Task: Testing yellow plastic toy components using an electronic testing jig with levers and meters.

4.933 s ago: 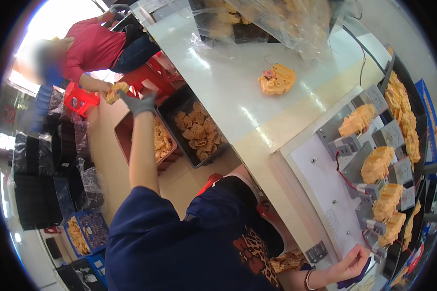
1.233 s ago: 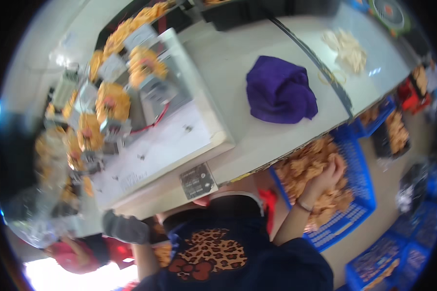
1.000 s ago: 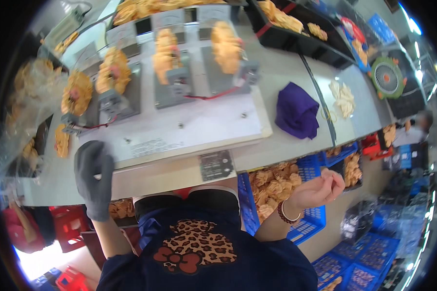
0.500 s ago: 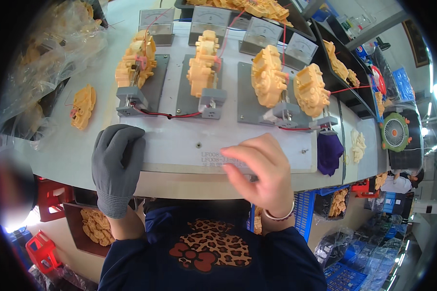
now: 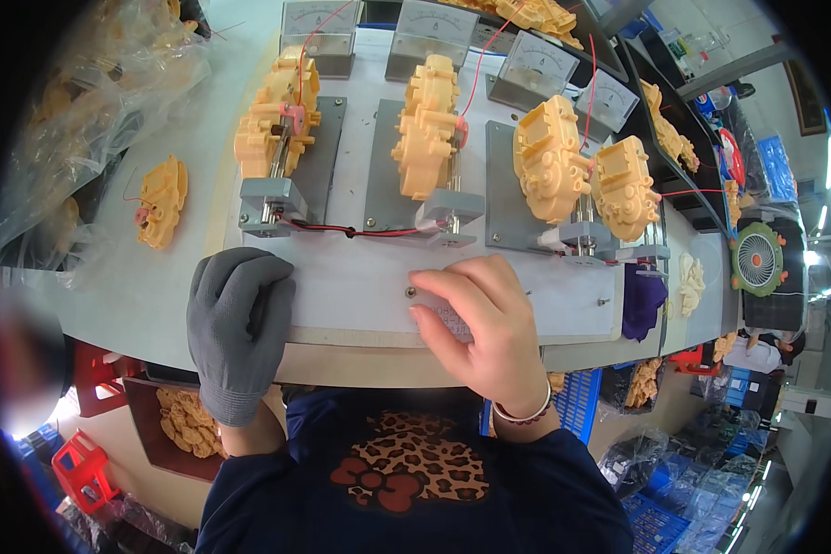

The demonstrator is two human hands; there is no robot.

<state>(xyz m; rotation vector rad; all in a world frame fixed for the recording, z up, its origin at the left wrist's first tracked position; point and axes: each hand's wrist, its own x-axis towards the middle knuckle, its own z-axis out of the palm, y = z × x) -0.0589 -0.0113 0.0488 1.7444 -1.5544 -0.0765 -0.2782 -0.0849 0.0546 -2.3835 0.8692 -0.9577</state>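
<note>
My left hand (image 5: 238, 328), in a grey knit glove, rests at the near left of the work board with its fingers curled; whatever is inside the curl, if anything, is hidden. My right hand (image 5: 485, 323) is bare and hovers over the front of the board, thumb and forefinger apart with nothing between them. Beyond the hands stand several yellow plastic gearbox housings, among them the leftmost one (image 5: 282, 120), a second one (image 5: 427, 129), a third (image 5: 551, 157) and the rightmost (image 5: 626, 189). They stand at grey clamp fixtures (image 5: 272, 205) with red and black wires. Neither hand touches them.
Behind the housings are dial meters (image 5: 434, 42). A loose yellow housing (image 5: 163, 205) lies at the left, near a clear plastic bag (image 5: 120, 83). To the right are a purple cloth (image 5: 644, 303), a pale glove (image 5: 691, 284) and a green fan (image 5: 757, 258). Red stools (image 5: 85, 471) stand below left.
The view has shifted, so the fixtures appear farther right. My right hand has moved left relative to the board, its fingers still apart. My left hand keeps its curl; the housings stay at their fixtures.
</note>
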